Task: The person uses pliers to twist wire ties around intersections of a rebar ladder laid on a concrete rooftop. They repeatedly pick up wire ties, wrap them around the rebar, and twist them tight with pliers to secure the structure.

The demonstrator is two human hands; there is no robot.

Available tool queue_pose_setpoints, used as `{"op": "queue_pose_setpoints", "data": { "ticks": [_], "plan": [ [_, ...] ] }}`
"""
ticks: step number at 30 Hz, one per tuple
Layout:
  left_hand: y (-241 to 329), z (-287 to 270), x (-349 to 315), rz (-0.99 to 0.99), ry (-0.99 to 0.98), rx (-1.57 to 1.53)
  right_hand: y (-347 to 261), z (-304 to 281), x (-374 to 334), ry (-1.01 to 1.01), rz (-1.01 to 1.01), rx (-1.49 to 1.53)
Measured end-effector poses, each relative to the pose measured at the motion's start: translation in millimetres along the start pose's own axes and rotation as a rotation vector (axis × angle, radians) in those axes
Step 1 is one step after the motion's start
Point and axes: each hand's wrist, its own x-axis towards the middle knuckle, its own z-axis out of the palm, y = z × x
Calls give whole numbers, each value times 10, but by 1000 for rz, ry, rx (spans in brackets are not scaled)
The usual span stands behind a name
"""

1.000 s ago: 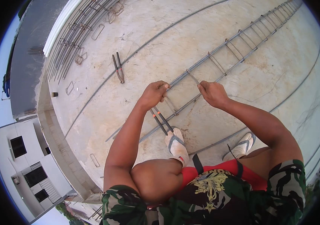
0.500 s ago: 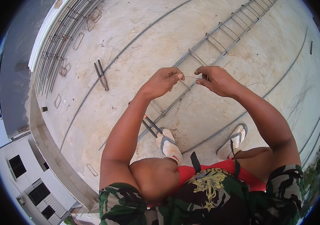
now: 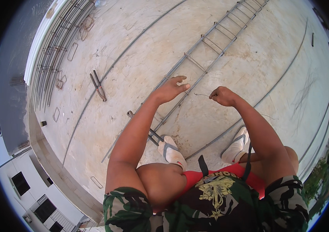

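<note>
My right hand (image 3: 223, 96) is closed on a thin piece of tie wire (image 3: 202, 95), whose bent end sticks out towards the left. My left hand (image 3: 171, 89) holds nothing; its fingers are apart, above the near part of a long rebar cage (image 3: 192, 56). The cage lies on the concrete floor, running from below my left forearm to the far right, with rectangular stirrups across its bars. Black handles of a tool (image 3: 155, 136) show between my left forearm and left foot; the rest of it is hidden.
Pincers (image 3: 100, 92) lie open on the concrete floor (image 3: 141, 58) at the left, by a long single bar (image 3: 115, 62). Bundled rebar (image 3: 52, 58) and loose stirrups (image 3: 72, 52) are at the far left edge. Another bar (image 3: 218, 140) passes between my feet.
My hands have moved apart. The left has let go of the wire and opened, while the right has drawn it lower and nearer to me. The view has shifted slightly.
</note>
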Motion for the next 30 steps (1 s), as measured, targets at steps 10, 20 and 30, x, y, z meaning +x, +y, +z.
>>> {"op": "queue_pose_setpoints", "data": {
  "ticks": [10, 20, 30],
  "plan": [
    [-96, -329, 171, -120, 23, 528, 329, 1028, 704, 349, -54, 554],
    [-339, 402, 608, -150, 162, 696, 59, 1028, 937, 275, -57, 831],
    [-496, 455, 719, -301, 137, 522, 159, 1090, 904, 424, -11, 848]
  ]
}}
